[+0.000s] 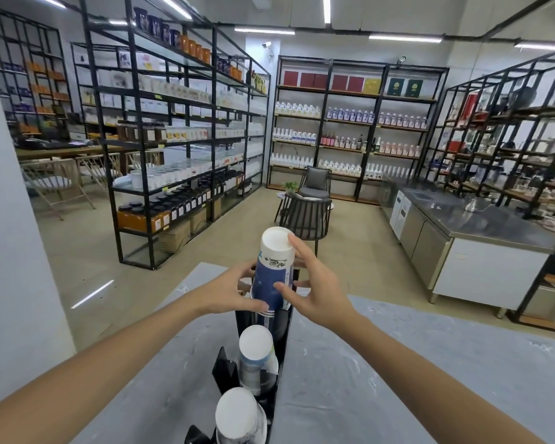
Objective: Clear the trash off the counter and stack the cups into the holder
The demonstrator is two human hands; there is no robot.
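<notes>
A black cup holder (284, 339) stands on the grey counter (382, 363), running from the near edge away from me. At its far slot, a stack of upside-down blue and white paper cups (274, 270) sits partly above the holder. My left hand (234, 294) holds the stack's lower left side. My right hand (314, 290) grips its right side, one finger on the white base and the thumb on the blue wall. Two more upside-down cup stacks, one in the middle (257, 350) and one nearest me (237, 415), stand in the nearer slots.
The counter ends just beyond the holder, with floor past it. Black metal shelving (173, 123) full of bottles and jars stands at left and back. Dark chairs (306, 216) sit in the middle of the floor, and a steel work counter (481, 225) is on the right.
</notes>
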